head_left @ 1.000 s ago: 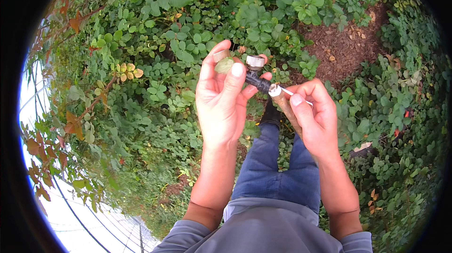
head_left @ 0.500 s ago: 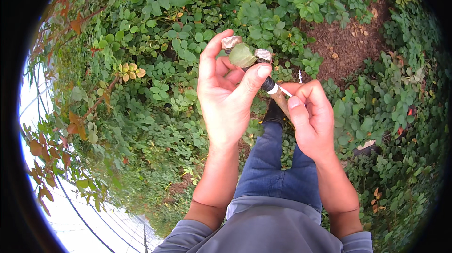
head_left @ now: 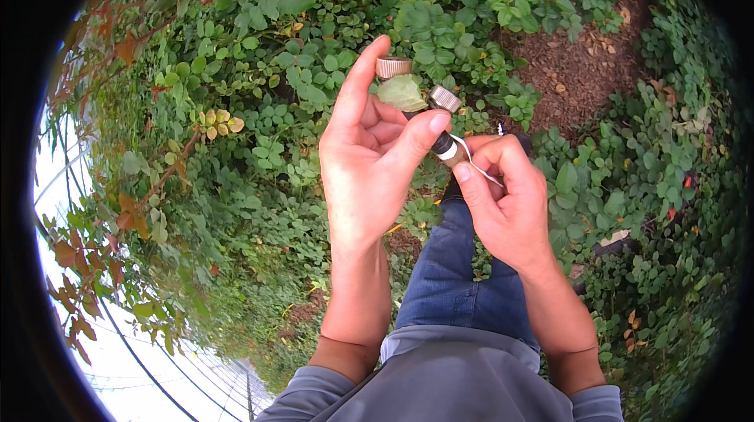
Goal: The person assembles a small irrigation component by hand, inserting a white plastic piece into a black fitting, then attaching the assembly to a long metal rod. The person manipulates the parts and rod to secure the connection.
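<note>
My left hand [head_left: 357,159] is closed round a dark forked fitting, thumb on the near side and index finger stretched up beside one ribbed metal cap [head_left: 393,67]. A second ribbed cap [head_left: 445,99] tops the other branch. Between the two caps lies a pale green leaf [head_left: 402,94]. The fitting's stem [head_left: 453,155] slants down to the right and bears a white band. At its lower end, my right hand [head_left: 514,202] pinches with thumb and index finger. A thin white strip [head_left: 485,174] loops from the band to these fingers; its exact kind I cannot tell.
Dense green shrubs [head_left: 259,147] surround me on all sides. A patch of brown mulch [head_left: 585,68] shows at the far right. Reddish-leaved branches [head_left: 75,265] hang at the left. My jeans-clad legs [head_left: 440,288] stand among the leaves below my hands.
My left hand and the fitting have shifted slightly, and the caps have spread a little apart in view. My right hand has moved slightly left and down; the white strip now curves in a loop.
</note>
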`<action>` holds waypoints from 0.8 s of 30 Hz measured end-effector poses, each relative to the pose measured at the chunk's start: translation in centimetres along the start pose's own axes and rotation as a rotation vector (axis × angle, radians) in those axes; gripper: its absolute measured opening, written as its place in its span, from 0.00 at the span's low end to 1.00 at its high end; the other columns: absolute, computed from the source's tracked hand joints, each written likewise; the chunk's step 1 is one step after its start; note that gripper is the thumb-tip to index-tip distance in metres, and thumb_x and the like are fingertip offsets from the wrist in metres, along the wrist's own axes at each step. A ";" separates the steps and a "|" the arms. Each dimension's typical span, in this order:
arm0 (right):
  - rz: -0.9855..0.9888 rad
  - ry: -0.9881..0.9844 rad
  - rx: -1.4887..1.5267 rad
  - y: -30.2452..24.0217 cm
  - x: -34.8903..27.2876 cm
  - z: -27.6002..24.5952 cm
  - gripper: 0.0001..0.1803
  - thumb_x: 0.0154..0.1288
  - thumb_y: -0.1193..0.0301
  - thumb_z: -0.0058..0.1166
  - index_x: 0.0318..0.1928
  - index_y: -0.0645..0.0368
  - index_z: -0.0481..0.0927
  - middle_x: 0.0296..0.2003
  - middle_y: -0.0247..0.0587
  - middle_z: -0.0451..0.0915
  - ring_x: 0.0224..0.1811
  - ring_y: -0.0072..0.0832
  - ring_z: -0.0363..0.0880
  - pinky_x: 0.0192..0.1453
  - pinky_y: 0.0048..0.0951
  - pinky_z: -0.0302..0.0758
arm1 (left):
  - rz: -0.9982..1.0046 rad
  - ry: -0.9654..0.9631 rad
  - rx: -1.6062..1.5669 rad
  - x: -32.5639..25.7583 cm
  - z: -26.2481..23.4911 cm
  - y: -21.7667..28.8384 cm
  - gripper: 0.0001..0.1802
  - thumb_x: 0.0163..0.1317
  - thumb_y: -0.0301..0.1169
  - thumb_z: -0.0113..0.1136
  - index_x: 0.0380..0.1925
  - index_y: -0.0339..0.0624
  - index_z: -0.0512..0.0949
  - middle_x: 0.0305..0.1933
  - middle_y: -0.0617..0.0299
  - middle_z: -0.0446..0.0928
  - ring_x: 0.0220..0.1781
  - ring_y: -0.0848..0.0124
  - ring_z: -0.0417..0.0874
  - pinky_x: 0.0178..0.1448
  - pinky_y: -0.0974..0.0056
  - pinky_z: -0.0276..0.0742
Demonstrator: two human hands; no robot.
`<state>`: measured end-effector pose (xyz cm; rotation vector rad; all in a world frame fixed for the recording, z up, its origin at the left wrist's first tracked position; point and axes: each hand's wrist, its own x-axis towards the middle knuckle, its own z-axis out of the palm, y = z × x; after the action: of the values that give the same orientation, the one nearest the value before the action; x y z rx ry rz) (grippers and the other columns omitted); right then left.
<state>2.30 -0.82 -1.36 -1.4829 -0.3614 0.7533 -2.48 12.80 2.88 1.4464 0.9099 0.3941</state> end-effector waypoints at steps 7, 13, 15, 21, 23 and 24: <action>0.002 0.001 -0.008 -0.2 0.2 0.0 0.07 0.64 0.78 0.57 0.35 0.61 0.71 0.30 0.42 0.80 0.26 0.27 0.78 0.28 0.28 0.75 | 0.030 -0.084 -0.081 0.0 -0.4 -0.1 0.42 0.56 0.23 0.68 0.69 0.41 0.58 0.40 0.52 0.81 0.39 0.64 0.85 0.44 0.64 0.83; 0.012 -0.016 0.002 -0.2 0.1 0.1 0.07 0.64 0.78 0.57 0.35 0.62 0.71 0.29 0.43 0.80 0.26 0.27 0.79 0.28 0.28 0.76 | 0.035 -0.222 -0.058 0.5 -2.0 -0.8 0.44 0.57 0.32 0.70 0.69 0.42 0.54 0.41 0.46 0.81 0.43 0.55 0.86 0.48 0.55 0.83; 0.007 -0.007 -0.007 -0.2 0.2 0.1 0.07 0.64 0.78 0.57 0.36 0.62 0.71 0.29 0.43 0.80 0.26 0.28 0.79 0.28 0.29 0.76 | 0.019 -0.229 -0.056 0.5 -1.9 -0.8 0.44 0.58 0.33 0.70 0.69 0.42 0.54 0.41 0.47 0.81 0.44 0.54 0.86 0.49 0.55 0.83; -0.024 0.009 -0.018 0.1 0.4 0.4 0.07 0.63 0.78 0.57 0.35 0.62 0.71 0.28 0.43 0.80 0.25 0.29 0.79 0.28 0.29 0.76 | 0.073 -0.106 0.006 -0.1 0.5 0.3 0.36 0.63 0.34 0.65 0.66 0.42 0.56 0.39 0.49 0.80 0.41 0.57 0.86 0.46 0.57 0.84; 0.004 -0.008 -0.032 -0.1 0.3 0.3 0.07 0.63 0.78 0.58 0.35 0.62 0.71 0.27 0.43 0.79 0.25 0.29 0.79 0.27 0.29 0.75 | 0.022 -0.085 -0.008 0.1 0.8 0.7 0.35 0.63 0.33 0.64 0.65 0.43 0.56 0.39 0.50 0.80 0.39 0.57 0.86 0.44 0.57 0.84; -0.006 0.007 -0.014 0.0 0.2 0.2 0.07 0.63 0.78 0.58 0.35 0.62 0.71 0.26 0.42 0.78 0.24 0.29 0.79 0.27 0.29 0.75 | -0.002 -0.075 -0.016 0.1 0.9 0.7 0.34 0.64 0.32 0.64 0.65 0.43 0.56 0.38 0.50 0.80 0.39 0.57 0.86 0.44 0.57 0.84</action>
<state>2.32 -0.48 -1.41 -1.4965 -0.3660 0.7424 -1.57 12.39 3.43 1.4362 0.8459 0.3427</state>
